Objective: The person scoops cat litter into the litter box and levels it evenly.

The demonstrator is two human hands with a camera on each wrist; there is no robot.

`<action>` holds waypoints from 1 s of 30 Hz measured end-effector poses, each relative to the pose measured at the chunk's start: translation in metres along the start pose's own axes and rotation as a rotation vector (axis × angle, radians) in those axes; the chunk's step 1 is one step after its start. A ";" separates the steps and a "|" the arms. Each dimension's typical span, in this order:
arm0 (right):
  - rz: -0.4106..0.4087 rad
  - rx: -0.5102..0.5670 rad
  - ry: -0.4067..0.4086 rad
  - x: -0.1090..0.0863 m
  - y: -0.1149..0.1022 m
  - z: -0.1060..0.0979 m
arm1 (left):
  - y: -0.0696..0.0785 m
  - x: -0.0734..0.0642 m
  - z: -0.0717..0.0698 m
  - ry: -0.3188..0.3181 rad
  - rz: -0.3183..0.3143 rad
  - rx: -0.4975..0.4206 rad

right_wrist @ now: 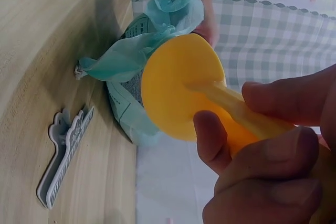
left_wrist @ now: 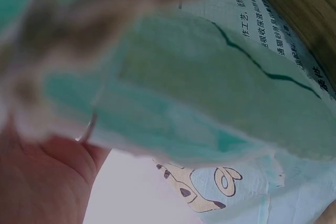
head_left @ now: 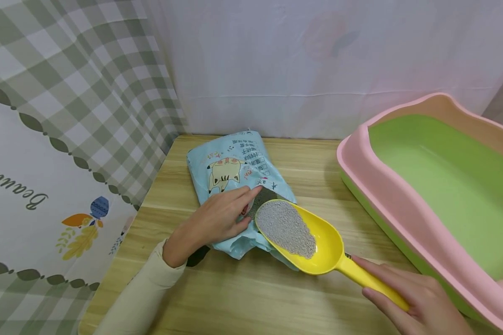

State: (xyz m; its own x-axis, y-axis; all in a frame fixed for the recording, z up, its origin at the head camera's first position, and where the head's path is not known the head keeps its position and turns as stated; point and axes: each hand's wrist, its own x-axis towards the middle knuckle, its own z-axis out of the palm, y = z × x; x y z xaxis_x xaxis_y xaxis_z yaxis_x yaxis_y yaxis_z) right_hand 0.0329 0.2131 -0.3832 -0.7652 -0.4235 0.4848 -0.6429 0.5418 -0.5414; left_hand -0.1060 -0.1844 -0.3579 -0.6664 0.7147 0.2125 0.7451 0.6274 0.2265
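1. Hanging over the near right part of the blue bag point(head_left: 239, 170), the yellow scoop point(head_left: 324, 244) carries pale grey granules point(head_left: 286, 228), heaped toward its tip and level enough that I see none spilling.
2. The scoop's long axis runs aslant: its tip is at the bag's mouth, its handle points away from the bag, toward the person's right.
3. The right hand point(head_left: 419, 298) grips that handle, fingers and thumb curled round it, so from this grip the bowl lies toward the bag.
4. The left hand point(head_left: 222, 211) is nearer the bowl. It rests at the bag's mouth, thumb and forefinger spread apart; whether any fingers pinch the film, I cannot tell.
5. To the right of the bag, well apart from it, stands the pink-rimmed tray point(head_left: 356, 142) with its green inside. Its raised side wall stands between scoop and green floor.
6. A grey clip point(right_wrist: 60, 156) lies beside the bag on the wooden table point(head_left: 314, 170).
7. Left of the bag hangs a checked cloth point(head_left: 109, 70); behind it, a white curtain point(head_left: 251, 60).
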 end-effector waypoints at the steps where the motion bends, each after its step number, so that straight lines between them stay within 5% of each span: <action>1: 0.017 -0.008 -0.011 0.000 -0.001 -0.002 | 0.000 0.000 0.000 0.000 0.002 0.001; 19: 0.028 0.017 -0.013 -0.003 0.002 -0.033 | -0.003 0.002 0.003 0.012 0.018 -0.036; 27: -0.003 0.078 0.091 -0.002 0.007 -0.046 | -0.003 0.003 0.003 0.001 0.014 -0.042; 30: 0.022 0.009 0.076 -0.002 0.010 -0.057 | -0.003 0.003 0.003 0.001 0.013 -0.045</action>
State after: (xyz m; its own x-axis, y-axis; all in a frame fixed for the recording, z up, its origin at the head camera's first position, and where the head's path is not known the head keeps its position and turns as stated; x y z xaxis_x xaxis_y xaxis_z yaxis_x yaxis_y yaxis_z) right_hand 0.0299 0.2603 -0.3501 -0.7749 -0.3547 0.5232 -0.6262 0.5436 -0.5589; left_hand -0.1101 -0.1834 -0.3605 -0.6563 0.7228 0.2163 0.7519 0.6031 0.2663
